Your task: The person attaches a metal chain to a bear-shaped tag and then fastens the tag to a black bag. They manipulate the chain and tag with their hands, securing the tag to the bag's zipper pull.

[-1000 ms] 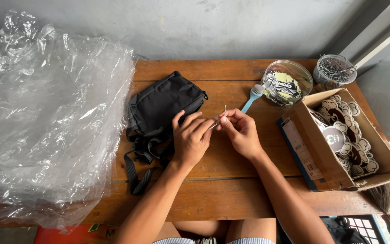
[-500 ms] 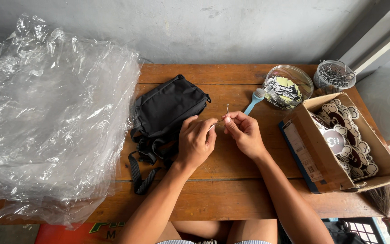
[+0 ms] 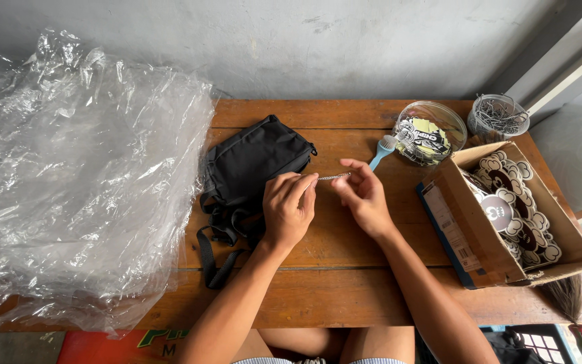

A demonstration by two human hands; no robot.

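Now both hands meet over the middle of the wooden table (image 3: 345,269); the left hand (image 3: 287,212) and the right hand (image 3: 365,195) each pinch one end of a short silvery ball chain (image 3: 333,176), which is stretched almost level between them. Both hands are nearly closed, the thumb and forefinger pressed together on the chain and the other fingers curled; whether the chain's ends are joined I cannot tell, it is too small.

Just behind the left hand lies a black pouch bag (image 3: 254,168) with its straps hanging toward the table edge; a large heap of clear plastic wrap (image 3: 79,182) covers the left side; a blue brush (image 3: 382,149) lies near the right hand, beside a clear round tub (image 3: 432,128) and a small jar of metal chains (image 3: 498,116); an open cardboard box of stickers (image 3: 500,216) stands at the right.

In my judgement the risk is that the thin chain slips from one pinch, because the grip is only at the fingertips; it could then drop onto the table or between the boards and be hard to find; pulling too hard may also open its clasp.

Compared with half a second earlier, the chain was held upright at the fingertips, and now it is level; the hands sit slightly further apart.
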